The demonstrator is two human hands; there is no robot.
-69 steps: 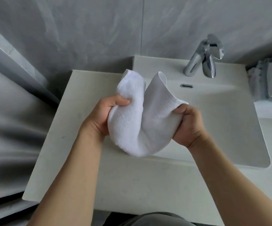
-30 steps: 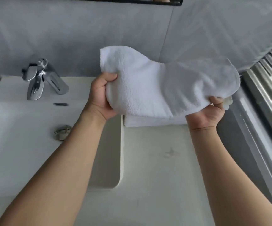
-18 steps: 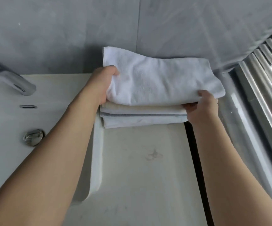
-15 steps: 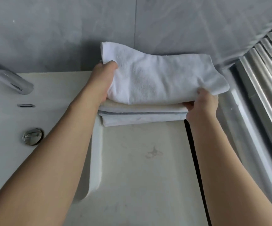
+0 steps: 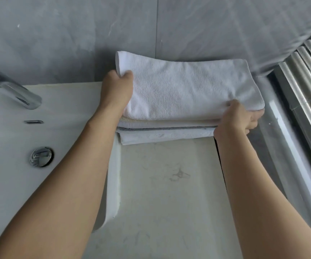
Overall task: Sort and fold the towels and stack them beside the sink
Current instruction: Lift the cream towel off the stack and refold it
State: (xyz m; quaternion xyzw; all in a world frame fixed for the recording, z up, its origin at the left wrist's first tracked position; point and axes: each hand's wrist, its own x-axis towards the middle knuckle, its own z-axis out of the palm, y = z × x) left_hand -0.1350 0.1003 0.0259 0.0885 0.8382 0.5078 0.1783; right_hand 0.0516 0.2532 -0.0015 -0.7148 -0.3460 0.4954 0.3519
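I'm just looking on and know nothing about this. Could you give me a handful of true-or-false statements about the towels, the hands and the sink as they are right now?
1. Both hands hold the top white towel. True: the left hand grips its left end and the right hand its right corner.
2. The towel pile sits inside the sink. False: it rests on the counter to the right of the sink.
3. The tap is running. False: no water shows.
4. Folded towels lie under the top one. True.
5. The drain plug is covered by a towel. False: it is bare.
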